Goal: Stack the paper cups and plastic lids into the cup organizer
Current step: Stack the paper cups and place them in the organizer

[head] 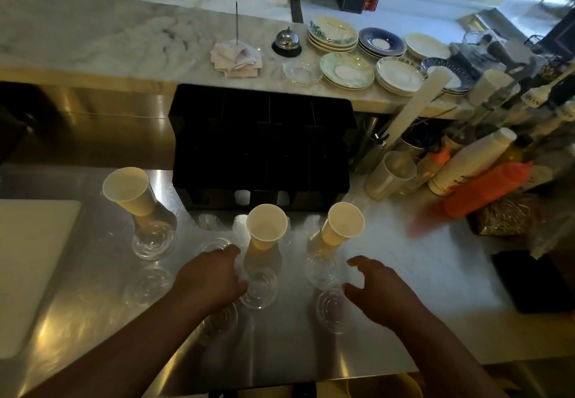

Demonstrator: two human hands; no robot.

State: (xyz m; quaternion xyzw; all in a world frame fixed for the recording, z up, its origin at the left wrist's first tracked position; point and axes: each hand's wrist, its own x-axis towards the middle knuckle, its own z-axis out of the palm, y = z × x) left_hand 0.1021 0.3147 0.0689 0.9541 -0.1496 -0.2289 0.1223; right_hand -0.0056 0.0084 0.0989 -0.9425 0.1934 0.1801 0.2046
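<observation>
Left hand [211,278] sits among the clear lids [259,287] by the middle paper cup [267,226], can't tell if it's gripping; right hand [378,293] hovers loosely curled, empty. Three cream cups [126,191] stand upright before the black organizer [261,142]. Labels on the bottles [473,161] are too blurry to read.

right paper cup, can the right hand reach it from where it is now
Probably yes. The right hand is open and empty, close on the near side of the right paper cup. Only low clear lids lie on the counter between them, and nothing tall stands in the way.
</observation>
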